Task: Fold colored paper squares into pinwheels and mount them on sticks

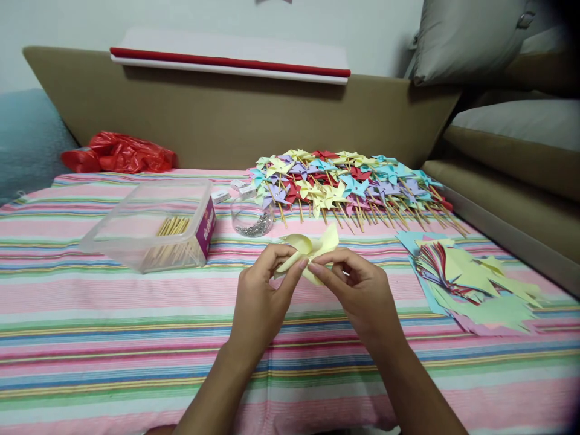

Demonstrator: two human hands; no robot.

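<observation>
Between my two hands is a pale yellow paper pinwheel (324, 243), its blades folded toward the centre and held above the striped cloth. My left hand (267, 287) pinches the pinwheel from the left, with thumb and forefinger closed near its middle. From the right, my right hand (360, 287) pinches at the same centre, its fingertips almost meeting the left thumb. A tiny light spot shows at the fingertips, too small to name. Just beyond the hands stands a round clear tub (252, 217) with small metal pins in the bottom.
A clear plastic box (149, 205) of wooden sticks (174, 226) lies left. Finished pinwheels (338, 193) on sticks are heaped at the back right. Cut paper sheets (489, 314) lie right. A red plastic bag (131, 154) sits back left; cushions (521, 151) border the right.
</observation>
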